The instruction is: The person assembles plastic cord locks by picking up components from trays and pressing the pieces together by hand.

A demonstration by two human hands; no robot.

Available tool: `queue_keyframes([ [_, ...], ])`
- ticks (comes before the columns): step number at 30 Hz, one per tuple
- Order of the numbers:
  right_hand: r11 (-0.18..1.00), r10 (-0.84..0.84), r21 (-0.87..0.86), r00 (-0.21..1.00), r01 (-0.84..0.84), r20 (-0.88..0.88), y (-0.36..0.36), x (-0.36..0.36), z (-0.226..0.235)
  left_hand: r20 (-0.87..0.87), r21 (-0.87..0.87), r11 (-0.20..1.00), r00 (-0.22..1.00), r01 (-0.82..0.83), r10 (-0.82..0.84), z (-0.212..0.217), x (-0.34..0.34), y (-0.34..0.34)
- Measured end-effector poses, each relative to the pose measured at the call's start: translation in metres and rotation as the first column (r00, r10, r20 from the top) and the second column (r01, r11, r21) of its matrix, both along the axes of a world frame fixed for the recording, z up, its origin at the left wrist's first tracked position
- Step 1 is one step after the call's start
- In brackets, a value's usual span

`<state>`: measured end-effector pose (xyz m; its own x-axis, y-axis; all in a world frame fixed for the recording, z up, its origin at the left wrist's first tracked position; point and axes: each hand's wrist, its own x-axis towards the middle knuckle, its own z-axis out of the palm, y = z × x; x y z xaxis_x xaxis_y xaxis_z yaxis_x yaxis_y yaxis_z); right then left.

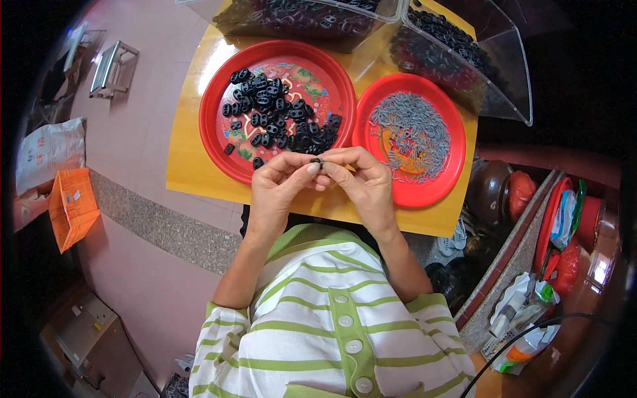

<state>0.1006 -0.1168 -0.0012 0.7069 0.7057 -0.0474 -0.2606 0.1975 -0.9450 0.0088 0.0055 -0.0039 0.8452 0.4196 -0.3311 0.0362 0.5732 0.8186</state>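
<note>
My left hand [280,189] and my right hand [363,187] meet over the table's near side, fingertips nearly touching. Between them is a small black plastic piece [317,160], pinched by my left thumb and fingers. My right thumb and forefinger are closed against its other side; whether they also hold a screw is hidden. Just beyond my left hand, a large red tray [207,113] carries a pile of black two-holed plastic pieces [265,99]. To the right, a smaller red plate [456,132] holds many loose grey screws [415,123].
Two clear plastic bins [371,30] [464,56] of black pieces stand along the yellow table's [182,156] far side. A metal stool [111,69] and an orange bag [71,205] are at left. Jars, packets and a black cable [511,351] lie at right.
</note>
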Motion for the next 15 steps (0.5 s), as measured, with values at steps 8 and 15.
queue_keyframes([
  [8,0.929,0.14,-0.354,0.786,0.106,0.602,0.033,0.056,0.006,0.067,-0.159,0.987,0.997,-0.013,0.024,-0.005,0.0,0.011],
  [15,0.866,0.266,-0.457,0.585,0.203,0.766,0.06,0.061,-0.014,0.046,-0.164,0.986,0.999,-0.018,0.026,-0.003,0.0,0.009],
])
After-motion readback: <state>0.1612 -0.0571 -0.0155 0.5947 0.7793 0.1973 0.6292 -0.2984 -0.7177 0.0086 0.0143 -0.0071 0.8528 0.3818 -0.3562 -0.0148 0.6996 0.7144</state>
